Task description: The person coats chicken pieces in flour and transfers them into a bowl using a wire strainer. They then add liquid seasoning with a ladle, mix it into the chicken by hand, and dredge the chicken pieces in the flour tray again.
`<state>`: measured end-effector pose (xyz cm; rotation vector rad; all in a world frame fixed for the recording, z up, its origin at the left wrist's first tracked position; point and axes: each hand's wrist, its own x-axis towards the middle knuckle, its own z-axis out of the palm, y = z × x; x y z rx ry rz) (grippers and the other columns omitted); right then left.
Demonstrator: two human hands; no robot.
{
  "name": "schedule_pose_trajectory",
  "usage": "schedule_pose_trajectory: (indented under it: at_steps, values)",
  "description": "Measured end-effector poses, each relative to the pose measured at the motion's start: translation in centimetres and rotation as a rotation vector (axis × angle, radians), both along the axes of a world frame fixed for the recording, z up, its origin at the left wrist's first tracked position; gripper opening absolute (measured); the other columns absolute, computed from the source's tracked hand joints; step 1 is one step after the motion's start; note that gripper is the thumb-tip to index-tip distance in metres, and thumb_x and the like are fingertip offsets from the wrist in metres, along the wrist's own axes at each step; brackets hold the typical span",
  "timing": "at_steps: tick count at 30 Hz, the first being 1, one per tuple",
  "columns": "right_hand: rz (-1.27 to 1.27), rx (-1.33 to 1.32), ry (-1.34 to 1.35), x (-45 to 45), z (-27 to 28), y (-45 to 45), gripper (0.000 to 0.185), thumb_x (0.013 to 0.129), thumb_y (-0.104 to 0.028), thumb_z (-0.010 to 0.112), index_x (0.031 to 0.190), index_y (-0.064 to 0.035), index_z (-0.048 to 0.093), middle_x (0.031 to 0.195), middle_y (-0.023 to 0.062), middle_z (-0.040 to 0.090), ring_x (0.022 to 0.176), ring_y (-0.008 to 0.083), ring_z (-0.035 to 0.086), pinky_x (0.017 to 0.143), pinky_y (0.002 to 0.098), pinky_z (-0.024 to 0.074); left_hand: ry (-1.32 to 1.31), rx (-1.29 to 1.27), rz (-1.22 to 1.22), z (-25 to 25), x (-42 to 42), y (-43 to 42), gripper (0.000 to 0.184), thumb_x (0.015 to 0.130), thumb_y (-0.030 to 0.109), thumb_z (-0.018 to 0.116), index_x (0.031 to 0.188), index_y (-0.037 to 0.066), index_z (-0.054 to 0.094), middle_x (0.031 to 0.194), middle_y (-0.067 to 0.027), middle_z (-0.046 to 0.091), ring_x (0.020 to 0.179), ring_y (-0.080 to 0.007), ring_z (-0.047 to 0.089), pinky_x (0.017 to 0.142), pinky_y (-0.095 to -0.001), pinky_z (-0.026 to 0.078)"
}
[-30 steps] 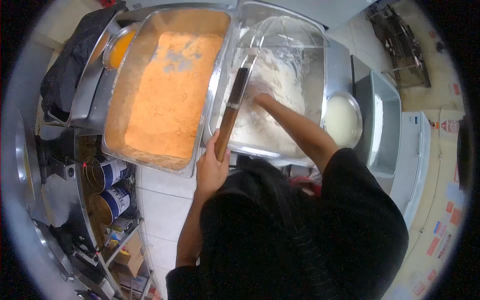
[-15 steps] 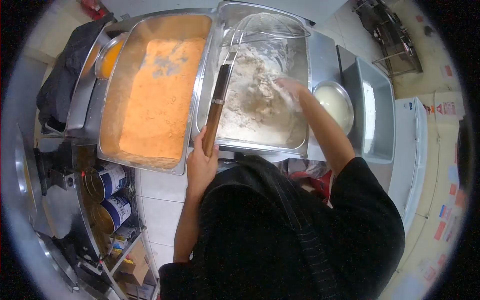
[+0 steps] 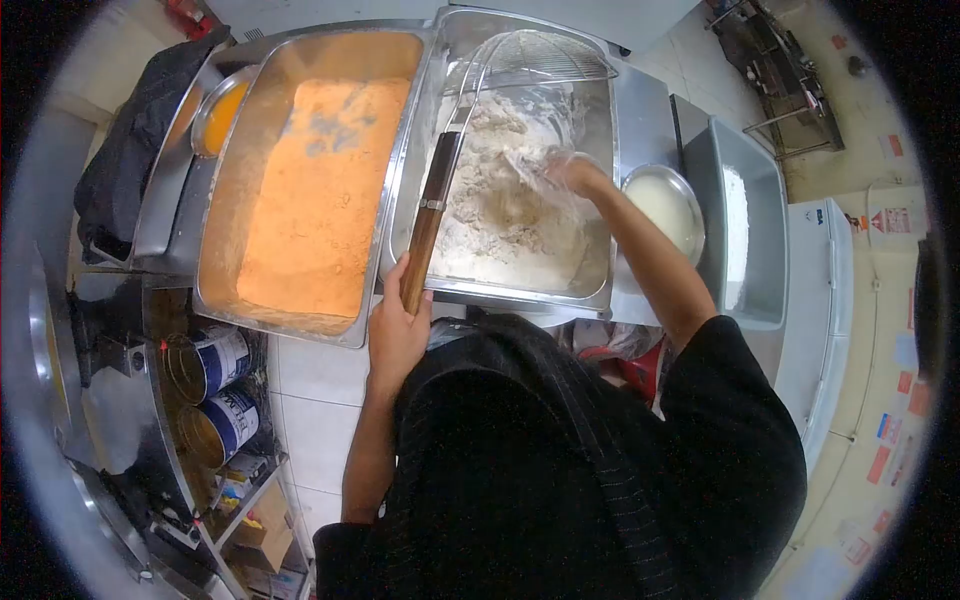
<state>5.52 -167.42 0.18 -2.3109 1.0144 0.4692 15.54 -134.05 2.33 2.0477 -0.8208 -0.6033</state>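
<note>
Left grip (image 3: 399, 335) clasps the strainer (image 3: 426, 235), best held steady; right grip (image 3: 574, 174), closure unclear, best works flour (image 3: 500, 235) gently at 12 o'clock.

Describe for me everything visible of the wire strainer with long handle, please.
The wire strainer has a brown, wood-like handle, darker toward the head, with a metallic band between. Metal rods join it to a wide, rounded wire head. It slants across the tray of white powder, its head near the far end. The left hand holds the handle's near end.
</note>
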Motion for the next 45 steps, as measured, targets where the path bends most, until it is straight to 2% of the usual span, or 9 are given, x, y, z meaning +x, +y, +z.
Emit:
schedule_pose_trajectory:
  at_steps: [3, 9, 19, 24, 26, 30, 33, 37, 45]
  values:
    - [0.588, -0.136, 0.013, 0.2, -6.6, -6.7, 0.035, 0.083, -0.026, 0.050, 0.111, -0.0077, 0.059, 0.112, 0.0124, 0.058, 0.100, 0.0233, 0.053, 0.088, 0.0330, 0.0412, -0.009, 0.022, 0.005, 0.0, -0.1, 0.1, 0.051, 0.082, 0.015, 0.056, 0.129, 0.012, 0.037, 0.093, -0.0252, 0.059, 0.083, -0.0411, 0.058, 0.068, -0.0429, 0.046]
    - [0.331, -0.035, -0.075, 7.4, -7.3, -14.4, 0.031, 0.082, -0.024, 0.048, 0.104, -0.0084, 0.062, 0.102, 0.0122, 0.061, 0.098, 0.0220, 0.056, 0.088, 0.0333, 0.0405, -0.040, 0.065, 0.030, 0.4, 0.1, -0.4, 0.049, 0.083, 0.014, 0.056, 0.128, 0.011, 0.037, 0.085, -0.0257, 0.060, 0.081, -0.0394, 0.060, 0.068, -0.0412, 0.046]
    - [0.683, -0.418, -0.039, 1.8, -3.5, 10.5, 0.074, 0.077, -0.064, 0.040, 0.134, -0.0172, 0.031, 0.139, 0.0128, 0.026, 0.129, 0.0267, 0.022, 0.104, 0.0507, 0.0192, 0.044, 0.123, 0.024, 0.3, 0.6, -1.0, 0.051, 0.082, 0.011, 0.055, 0.130, 0.011, 0.035, 0.102, -0.0259, 0.057, 0.095, -0.0396, 0.057, 0.076, -0.0394, 0.046]
    - [1.166, -0.153, 0.093, 5.4, -15.4, 4.3, 0.061, 0.078, -0.064, 0.040, 0.123, -0.0238, 0.048, 0.106, 0.0114, 0.059, 0.096, 0.0293, 0.058, 0.077, 0.0448, 0.0465, -0.068, 0.059, 0.017, 0.3, 0.5, -1.0, 0.052, 0.079, 0.008, 0.054, 0.129, 0.009, 0.037, 0.099, -0.0267, 0.057, 0.086, -0.0419, 0.058, 0.070, -0.0428, 0.047]
    - [0.435, -0.350, 0.103, 6.1, -13.1, 9.0, 0.062, 0.080, -0.062, 0.039, 0.124, -0.0187, 0.047, 0.111, 0.0097, 0.057, 0.096, 0.0320, 0.057, 0.075, 0.0377, 0.0488, -0.054, 0.067, 0.026, 0.3, 0.5, -1.2, 0.053, 0.079, 0.008, 0.054, 0.130, 0.012, 0.037, 0.097, -0.0267, 0.058, 0.084, -0.0417, 0.058, 0.069, -0.0432, 0.047]
    - [0.766, -0.501, 0.007, 2.1, -9.5, 6.3, 0.086, 0.075, -0.070, 0.036, 0.135, -0.0096, 0.022, 0.104, 0.0200, 0.057, 0.095, 0.0336, 0.057, 0.078, 0.0547, 0.0440, 0.062, 0.144, 0.015, 0.5, 0.8, -0.7, 0.052, 0.082, 0.010, 0.054, 0.131, 0.012, 0.034, 0.097, -0.0262, 0.058, 0.089, -0.0409, 0.058, 0.074, -0.0423, 0.046]
    - [0.668, -0.237, 0.366, 6.0, -11.4, 4.0, 0.055, 0.085, -0.050, 0.040, 0.128, -0.0158, 0.035, 0.090, 0.0122, 0.063, 0.077, 0.0242, 0.062, 0.066, 0.0435, 0.0509, -0.024, 0.114, 0.029, 0.0, 0.7, -0.8, 0.056, 0.079, 0.008, 0.055, 0.131, 0.014, 0.035, 0.084, -0.0255, 0.060, 0.076, -0.0416, 0.058, 0.063, -0.0449, 0.046]
    - [0.296, -0.516, -0.010, 7.0, -9.8, 6.6, 0.050, 0.083, -0.042, 0.048, 0.111, 0.0002, 0.051, 0.084, 0.0159, 0.061, 0.067, 0.0228, 0.060, 0.062, 0.0347, 0.0509, -0.008, 0.068, 0.019, 0.0, 0.6, -0.7, 0.058, 0.078, 0.006, 0.055, 0.131, 0.015, 0.034, 0.079, -0.0255, 0.059, 0.071, -0.0416, 0.058, 0.061, -0.0461, 0.045]
    - [0.615, -0.352, -0.140, 4.4, -11.5, -6.5, 0.040, 0.085, -0.034, 0.049, 0.115, -0.0078, 0.049, 0.109, 0.0151, 0.054, 0.097, 0.0234, 0.055, 0.083, 0.0362, 0.0453, -0.002, 0.045, -0.013, 0.4, 0.5, -0.5, 0.051, 0.083, 0.008, 0.050, 0.131, 0.012, 0.032, 0.088, -0.0279, 0.059, 0.083, -0.0437, 0.057, 0.070, -0.0443, 0.045]
